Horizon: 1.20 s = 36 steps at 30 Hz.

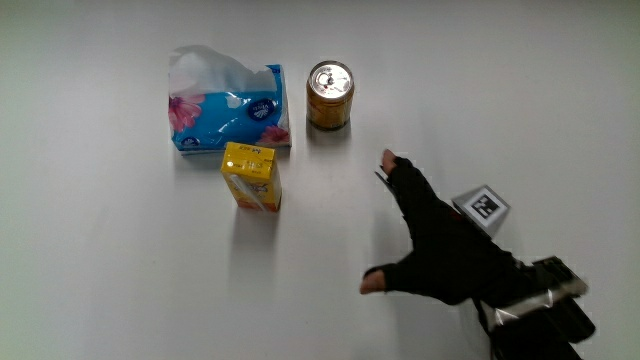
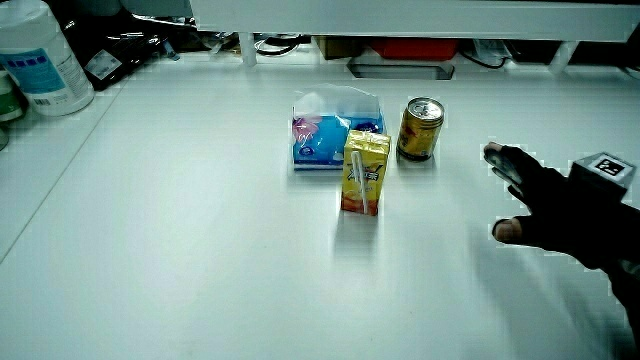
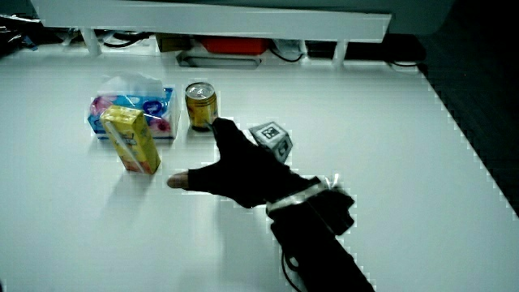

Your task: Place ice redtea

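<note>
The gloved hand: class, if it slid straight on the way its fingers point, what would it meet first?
Probably the gold can. The hand, fingers spread and empty, points roughly toward it over bare table; it might just pass beside the can.

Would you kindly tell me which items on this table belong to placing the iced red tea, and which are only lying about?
Part of the job:
- yellow iced red tea carton, standing upright, nearer the person than the tissue pack
- black-gloved hand, open, holding nothing, apart from the carton

Just lying about:
- blue flowered tissue pack
- gold drink can, beside the tissue pack
</note>
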Each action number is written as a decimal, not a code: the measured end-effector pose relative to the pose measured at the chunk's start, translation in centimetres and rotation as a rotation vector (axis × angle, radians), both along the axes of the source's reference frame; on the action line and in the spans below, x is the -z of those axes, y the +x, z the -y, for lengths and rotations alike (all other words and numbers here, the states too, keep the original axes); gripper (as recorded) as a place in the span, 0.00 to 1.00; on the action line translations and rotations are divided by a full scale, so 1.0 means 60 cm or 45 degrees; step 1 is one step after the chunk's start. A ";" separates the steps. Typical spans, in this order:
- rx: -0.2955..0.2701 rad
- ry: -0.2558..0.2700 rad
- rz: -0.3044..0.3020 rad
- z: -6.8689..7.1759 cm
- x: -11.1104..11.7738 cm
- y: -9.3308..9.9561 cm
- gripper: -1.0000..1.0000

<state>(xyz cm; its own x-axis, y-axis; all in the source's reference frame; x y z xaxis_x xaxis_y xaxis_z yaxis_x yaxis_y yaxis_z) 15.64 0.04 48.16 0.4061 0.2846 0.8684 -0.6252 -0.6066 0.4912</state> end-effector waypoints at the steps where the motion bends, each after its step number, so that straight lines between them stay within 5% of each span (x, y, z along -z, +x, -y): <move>1: 0.003 -0.006 -0.023 0.005 -0.004 -0.006 0.50; 3: 0.008 -0.019 -0.069 0.016 -0.013 -0.019 0.50; 5: 0.003 0.017 0.070 0.025 -0.012 -0.039 0.50; 8: 0.001 0.061 0.178 0.035 -0.018 -0.061 0.50; 12: 0.010 0.069 0.194 0.043 -0.037 -0.086 0.50; 13: -0.005 -0.008 0.186 0.042 -0.032 -0.093 0.50; 19: -0.009 0.028 0.255 0.051 -0.060 -0.126 0.50; 22: -0.022 -0.021 0.254 0.053 -0.074 -0.137 0.50; 27: -0.024 -0.005 0.289 0.061 -0.077 -0.160 0.50; 36: -0.068 0.016 0.326 0.057 -0.088 -0.172 0.47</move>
